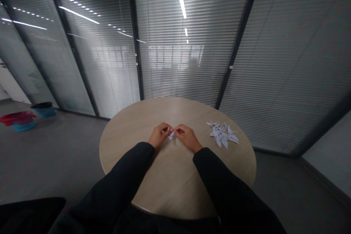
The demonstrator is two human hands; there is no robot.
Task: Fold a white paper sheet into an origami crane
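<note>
Over the middle of the round wooden table (170,175), a small piece of folded white paper (171,136) is held between my two hands. My left hand (159,134) pinches it from the left, fingers curled. From the right, my right hand (188,137) has its thumb and fingertips pressed together at the paper's upper right edge. The fingertips of both hands nearly meet. To the right on the tabletop lies a loose pile of white folded paper pieces (223,134) with pointed tips.
Glass partitions with blinds (181,76) stand just behind the table. On the floor at the left are a bin with a red liner (18,118) and one with a black liner (44,110). A black object (30,214) fills the lower left corner.
</note>
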